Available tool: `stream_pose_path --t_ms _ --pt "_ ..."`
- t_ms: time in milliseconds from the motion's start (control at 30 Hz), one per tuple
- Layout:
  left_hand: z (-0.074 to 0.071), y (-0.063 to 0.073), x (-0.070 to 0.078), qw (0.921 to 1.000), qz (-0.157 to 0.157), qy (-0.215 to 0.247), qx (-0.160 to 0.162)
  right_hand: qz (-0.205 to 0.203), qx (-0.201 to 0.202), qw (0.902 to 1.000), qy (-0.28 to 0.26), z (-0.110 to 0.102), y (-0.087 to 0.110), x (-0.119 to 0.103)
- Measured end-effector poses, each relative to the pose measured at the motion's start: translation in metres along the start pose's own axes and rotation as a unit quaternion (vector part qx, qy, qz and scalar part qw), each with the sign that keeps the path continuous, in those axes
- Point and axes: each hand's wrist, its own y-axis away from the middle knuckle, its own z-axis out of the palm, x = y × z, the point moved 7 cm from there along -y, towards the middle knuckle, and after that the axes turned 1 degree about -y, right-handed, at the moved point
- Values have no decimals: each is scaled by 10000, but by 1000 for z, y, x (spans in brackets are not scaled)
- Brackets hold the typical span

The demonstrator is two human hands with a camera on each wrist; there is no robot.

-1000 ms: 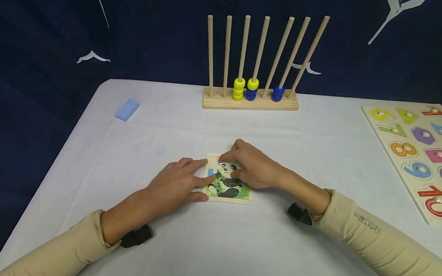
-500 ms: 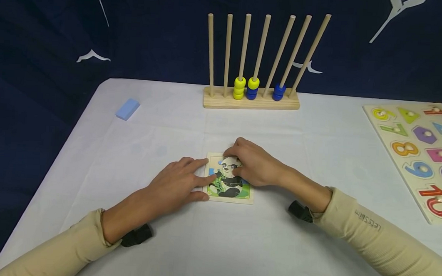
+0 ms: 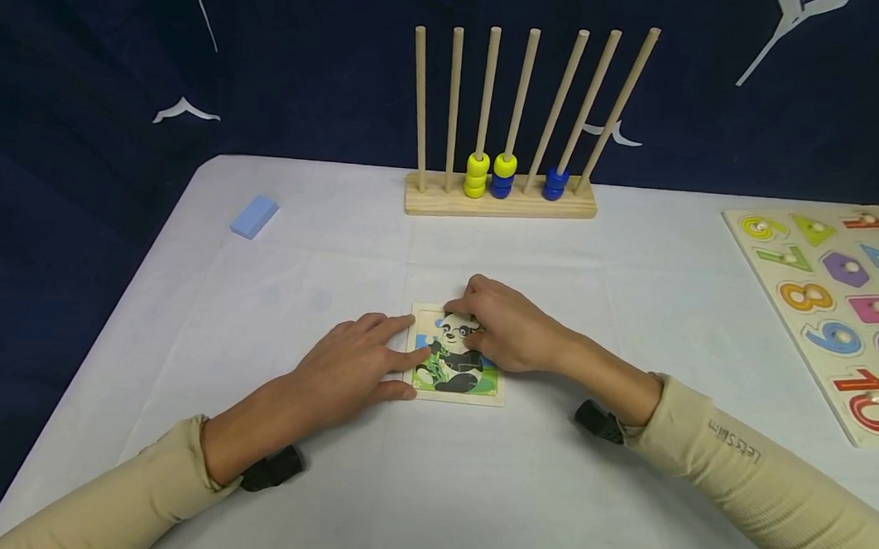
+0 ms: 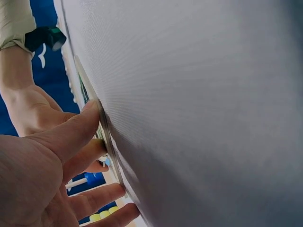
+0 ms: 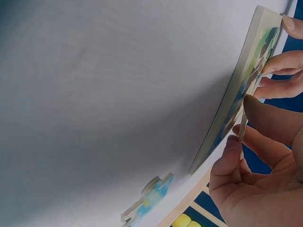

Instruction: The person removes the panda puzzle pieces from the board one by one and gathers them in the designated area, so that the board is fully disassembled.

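Left hand point(image 3: 348, 365): fingers extended, spread, touching the left edge and face of the panda puzzle point(image 3: 455, 376), which lies flat on white cloth point(image 3: 321, 260), mid-table. Right hand point(image 3: 514, 332): thumb and fingertips pinching a thin piece point(image 5: 243, 126), tilted up at the puzzle's far part. One loose piece point(image 5: 150, 199), blue and yellow, apart from the puzzle. Number board point(image 3: 820, 278), right, cut by the view's edge. Blue block point(image 3: 253, 217), far left. Abacus point(image 3: 500, 205), far, seven rods, yellow and blue beads on three. Dark curtain point(image 3: 309, 60) behind.

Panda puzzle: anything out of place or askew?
Yes, in the right wrist view: one bluish piece lies loose on the tabletop, off the puzzle board, and another piece is tilted, not flat in the board, pinched by the right grip.
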Motion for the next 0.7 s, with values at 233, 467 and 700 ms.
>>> stream_pose_path --t_ms 233,467,700 --pt "-1 0 0 10000 22 -1 2 121 8 9999 -103 1 1 2" --pt "-1 0 0 10000 15 8 11 155 200 9992 -299 -3 4 6" --pt "0 0 -1 10000 -9 20 50 -107 558 9976 -389 -9 11 6"
